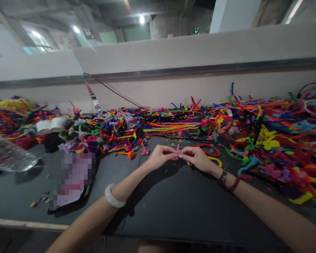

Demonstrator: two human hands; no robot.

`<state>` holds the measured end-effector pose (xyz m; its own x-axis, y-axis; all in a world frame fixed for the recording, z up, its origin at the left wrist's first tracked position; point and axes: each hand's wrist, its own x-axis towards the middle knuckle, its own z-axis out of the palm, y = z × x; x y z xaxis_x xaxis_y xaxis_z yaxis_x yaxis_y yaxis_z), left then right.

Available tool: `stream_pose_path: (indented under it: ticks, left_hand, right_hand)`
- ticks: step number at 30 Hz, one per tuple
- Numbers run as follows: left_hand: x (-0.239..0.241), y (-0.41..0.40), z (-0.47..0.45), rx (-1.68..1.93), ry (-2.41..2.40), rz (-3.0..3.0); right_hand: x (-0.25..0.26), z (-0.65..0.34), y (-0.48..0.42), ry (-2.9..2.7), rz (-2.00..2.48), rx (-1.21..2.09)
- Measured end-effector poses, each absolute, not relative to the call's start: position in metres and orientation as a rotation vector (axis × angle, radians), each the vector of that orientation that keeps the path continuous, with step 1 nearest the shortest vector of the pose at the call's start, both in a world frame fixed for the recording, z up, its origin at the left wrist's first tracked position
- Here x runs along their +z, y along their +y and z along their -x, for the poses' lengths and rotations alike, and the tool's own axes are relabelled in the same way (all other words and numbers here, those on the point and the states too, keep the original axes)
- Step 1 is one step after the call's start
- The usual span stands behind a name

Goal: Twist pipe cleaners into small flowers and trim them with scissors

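Clear plastic bottle (12, 154), one: far left of the held pink flower (178, 152). White rolls (51, 125), two: left of the held pink flower, farther back. Flat pink-purple item (73, 182), one, pixelated: left of the held pink flower, nearer the viewer. Orange piece (131, 154), one: left of the held pink flower. Loose pink flower (145, 151), one: nearer to it, same side, on the dark table (158, 214).

Left hand (160, 157), one white bangle (115, 196): fingertips pinching the held pink flower's left side. Held pink flower, one: small, fuzzy, clustered lobes, a short pink stem standing up; petal count seems unreadable, fingertips partly covering it. Position: between both hands, above the dark table. Right hand (198, 159), one dark wristband (222, 177), one dark-red bracelet (234, 184): fingertips pinching the opposite side.

Red loop (216, 150), one; yellow loop (218, 161), one: right of the held pink flower. Multicoloured heap (287, 140), pieces too many to count: behind it and to its right.
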<state>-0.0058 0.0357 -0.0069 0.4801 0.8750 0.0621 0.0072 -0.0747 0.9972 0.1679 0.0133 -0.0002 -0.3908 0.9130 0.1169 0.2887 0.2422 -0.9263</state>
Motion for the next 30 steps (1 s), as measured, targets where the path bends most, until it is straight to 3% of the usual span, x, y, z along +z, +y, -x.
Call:
stream_pose_path:
  ticks: [9, 16, 30]
  left_hand:
    - [-0.0023, 0.0316, 0.003, 0.934, 0.816, -1.611]
    - [-0.0001, 0.0303, 0.0005, 1.013, 0.784, -1.396]
    - [-0.0036, 0.0334, 0.0043, 0.854, 0.828, -1.471]
  right_hand:
    - [0.0011, -0.1665, 0.0147, -1.692, 1.137, 1.14]
    - [0.0016, -0.1667, 0.0135, -1.712, 1.135, 1.124]
    - [0.0016, -0.1676, 0.0128, -1.814, 1.127, 1.116]
